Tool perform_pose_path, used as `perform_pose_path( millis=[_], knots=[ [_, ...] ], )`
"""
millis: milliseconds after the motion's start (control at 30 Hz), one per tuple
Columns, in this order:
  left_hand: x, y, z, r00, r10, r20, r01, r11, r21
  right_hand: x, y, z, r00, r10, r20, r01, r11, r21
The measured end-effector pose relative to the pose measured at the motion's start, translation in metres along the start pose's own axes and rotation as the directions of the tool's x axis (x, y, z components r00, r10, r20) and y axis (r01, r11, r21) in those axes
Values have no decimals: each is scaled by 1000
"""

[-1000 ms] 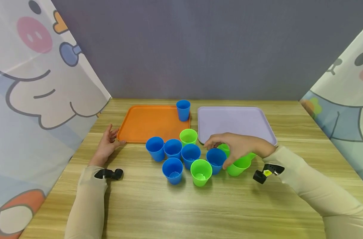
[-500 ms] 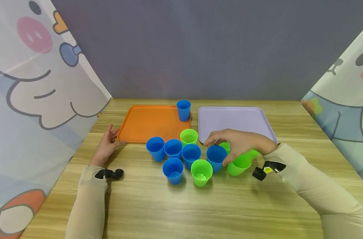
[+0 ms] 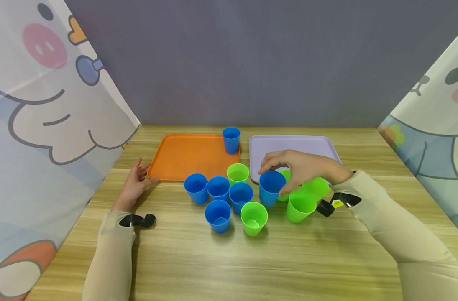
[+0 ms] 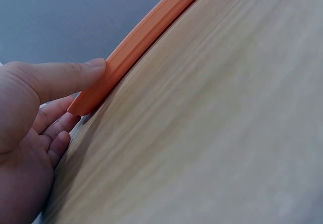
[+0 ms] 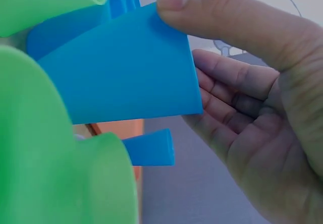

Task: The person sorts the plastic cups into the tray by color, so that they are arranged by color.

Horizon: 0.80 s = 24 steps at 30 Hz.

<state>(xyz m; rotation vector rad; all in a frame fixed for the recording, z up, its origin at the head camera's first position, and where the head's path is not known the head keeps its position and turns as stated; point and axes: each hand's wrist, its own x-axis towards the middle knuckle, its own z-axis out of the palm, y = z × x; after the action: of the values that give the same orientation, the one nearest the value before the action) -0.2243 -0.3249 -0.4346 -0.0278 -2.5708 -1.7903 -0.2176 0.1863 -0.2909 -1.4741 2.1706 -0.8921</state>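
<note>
My right hand [image 3: 277, 177] grips a blue cup [image 3: 269, 190] by its rim and wall and holds it a little above the table, at the front edge of the purple tray [image 3: 289, 144]. In the right wrist view the thumb [image 5: 217, 22] presses the blue cup [image 5: 126, 77], which is tilted, with the fingers behind it. My left hand [image 3: 140, 177] rests on the table at the front left corner of the orange tray [image 3: 183, 156]. Its thumb [image 4: 55, 80] touches the orange tray rim [image 4: 146, 32], and its fingers lie relaxed.
One blue cup [image 3: 231, 140] stands on the orange tray's far right corner. Several blue cups [image 3: 218, 188] and green cups [image 3: 254, 218] stand clustered in front of the trays. Two green cups [image 3: 300, 207] sit under my right wrist. Cartoon curtains close both sides.
My right hand has closed round the blue cup and lifted it off the table, up and slightly toward the purple tray. The left hand has not moved.
</note>
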Motion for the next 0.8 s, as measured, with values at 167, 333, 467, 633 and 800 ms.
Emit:
perform_pose_path(
  millis=[167, 333, 467, 633, 800],
  knots=[
    [0, 1, 0, 1000, -4, 2, 4, 1000, 7, 2, 1, -9, 1000, 8, -18, -8, 1000, -15],
    [-2, 1, -1, 1000, -1, -4, 1, 1000, 10, 6, 3, -18, 999, 10, -53, -11, 1000, -11],
    [-4, 2, -1, 1000, 1, -6, -1, 1000, 11, 10, 4, -24, 996, 21, -88, -22, 1000, -18],
    [-7, 4, 0, 1000, -3, -12, 4, 1000, 31, 16, 4, -29, 993, 19, -113, -24, 999, -37],
    [-9, 2, 1, 1000, 1, -10, 0, 1000, 27, 23, 8, -32, 990, 11, -141, -17, 999, -42]
  ],
)
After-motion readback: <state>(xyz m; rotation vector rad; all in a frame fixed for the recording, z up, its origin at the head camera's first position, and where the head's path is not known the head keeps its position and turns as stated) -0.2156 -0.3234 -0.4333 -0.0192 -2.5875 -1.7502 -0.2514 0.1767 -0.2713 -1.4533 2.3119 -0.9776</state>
